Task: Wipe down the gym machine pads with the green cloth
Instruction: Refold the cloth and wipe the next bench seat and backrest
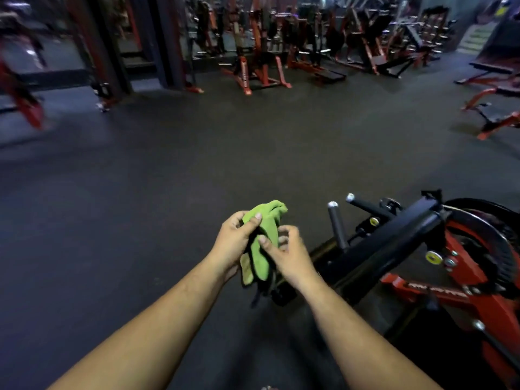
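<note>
Both hands grip the bunched green cloth (263, 243) at chest height, left hand (233, 246) wrapped, right hand (289, 256) pinching; machine (394, 246) right, cropped, pads indistinct; background blurred.

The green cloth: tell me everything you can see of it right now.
The green cloth is bunched into a soft crumpled wad, held upright in the air above the dark floor, left of the red and black machine. The left hand grips it, thumb on top; the right hand pinches its middle. A paler, worn-looking flap hangs below. It touches no pad.
</note>
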